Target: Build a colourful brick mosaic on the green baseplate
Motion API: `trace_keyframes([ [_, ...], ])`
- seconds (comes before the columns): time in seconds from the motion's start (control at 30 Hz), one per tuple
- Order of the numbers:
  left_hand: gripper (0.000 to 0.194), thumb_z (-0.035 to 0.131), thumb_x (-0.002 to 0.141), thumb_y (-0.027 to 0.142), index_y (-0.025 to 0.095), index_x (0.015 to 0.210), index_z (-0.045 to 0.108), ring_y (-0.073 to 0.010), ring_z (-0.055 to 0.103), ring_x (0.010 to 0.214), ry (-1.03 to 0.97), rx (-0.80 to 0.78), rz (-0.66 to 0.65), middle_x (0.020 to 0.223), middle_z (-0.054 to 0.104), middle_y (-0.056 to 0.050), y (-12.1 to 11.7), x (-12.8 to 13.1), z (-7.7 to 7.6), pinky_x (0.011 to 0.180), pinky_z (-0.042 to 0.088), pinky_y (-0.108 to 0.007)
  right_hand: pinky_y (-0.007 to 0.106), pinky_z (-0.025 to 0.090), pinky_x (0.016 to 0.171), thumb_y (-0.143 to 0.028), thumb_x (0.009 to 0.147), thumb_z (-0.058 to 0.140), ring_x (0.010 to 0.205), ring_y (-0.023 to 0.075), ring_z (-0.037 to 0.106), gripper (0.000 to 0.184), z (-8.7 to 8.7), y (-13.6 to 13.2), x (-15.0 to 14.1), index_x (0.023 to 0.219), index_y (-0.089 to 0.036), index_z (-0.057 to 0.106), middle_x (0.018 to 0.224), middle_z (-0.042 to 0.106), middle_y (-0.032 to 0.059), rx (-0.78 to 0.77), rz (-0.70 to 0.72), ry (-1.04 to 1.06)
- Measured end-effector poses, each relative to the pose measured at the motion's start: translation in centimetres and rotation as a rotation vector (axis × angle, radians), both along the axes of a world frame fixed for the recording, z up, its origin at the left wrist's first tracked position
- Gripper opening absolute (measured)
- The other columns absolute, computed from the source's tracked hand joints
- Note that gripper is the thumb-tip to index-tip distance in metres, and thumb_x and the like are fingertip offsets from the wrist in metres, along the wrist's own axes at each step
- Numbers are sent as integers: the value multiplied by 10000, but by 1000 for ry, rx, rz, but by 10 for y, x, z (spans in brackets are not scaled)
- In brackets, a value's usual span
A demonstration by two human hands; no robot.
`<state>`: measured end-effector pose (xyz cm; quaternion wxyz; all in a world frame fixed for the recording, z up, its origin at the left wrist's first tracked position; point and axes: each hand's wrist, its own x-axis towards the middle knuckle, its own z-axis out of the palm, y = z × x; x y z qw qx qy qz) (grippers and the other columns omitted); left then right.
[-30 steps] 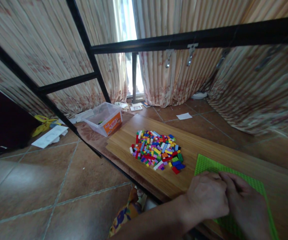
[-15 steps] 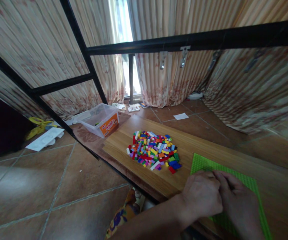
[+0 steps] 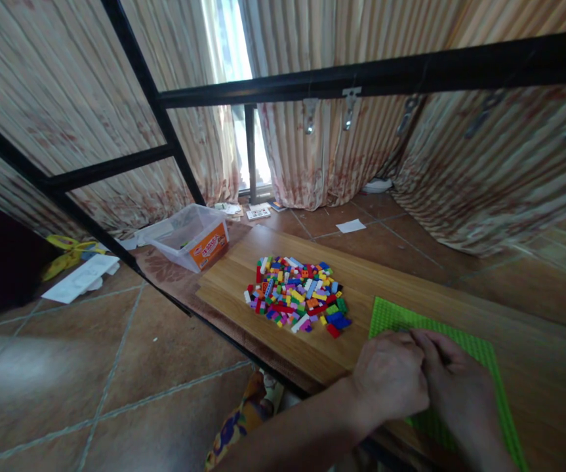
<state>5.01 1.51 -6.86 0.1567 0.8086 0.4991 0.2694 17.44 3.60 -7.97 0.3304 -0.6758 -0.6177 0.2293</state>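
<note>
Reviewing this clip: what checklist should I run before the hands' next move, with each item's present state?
- Green baseplate on the wooden board: ok.
- Brick pile apart from the baseplate: ok, bare wood between them.
- Baseplate fully in sight: not ok, left hand and right hand cover part.
- Piece between the fingers: cannot tell, hidden.
- Plastic tub upright: ok.

Baseplate (image 3: 484, 354) lime grn; bricks (image 3: 297, 295) multicolr; box (image 3: 184, 236) clear w/ orange label (image 3: 208, 245).
</note>
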Motion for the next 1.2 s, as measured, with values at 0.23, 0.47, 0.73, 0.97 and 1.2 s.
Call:
trace_keyframes([
  [0.23,217,497,802,166,95,905,674,-219,653,836,7,-6,-30,892,700,-115,0,-2,1,843,565,-360,368,527,702,-571,807,485,770,271,707,437,-3,-1,1,894,-220,729,873,763,85,42,27,-10],
  [0.47,232,469,903,194,162,836,689,-190,644,908,36,-35,212,897,697,-67,20,-48,12,879,525,-317,358,530,709,-569,800,506,765,258,704,417,7,-6,3,863,-218,722,872,758,75,51,22,-19],
  [0.73,390,666,801,281,162,1172,656,-263,597,1107,204,-190,621,1152,688,-103,32,-132,28,1013,440,-363,341,529,699,-550,832,511,756,234,704,401,2,-10,7,890,-218,729,866,758,65,90,62,-11],
  [0.97,458,634,791,228,155,1243,609,-281,573,1142,354,-186,599,1226,649,-119,26,-133,20,1004,435,-364,325,510,693,-555,858,494,728,217,687,415,4,-10,2,875,-213,727,842,750,63,149,115,-4],
  [1.2,404,579,805,171,188,1204,643,-264,606,1099,322,-183,607,1137,705,-87,30,-142,18,969,453,-351,325,509,716,-537,874,493,725,208,680,413,1,-9,0,894,-198,728,848,747,63,176,144,1],
])
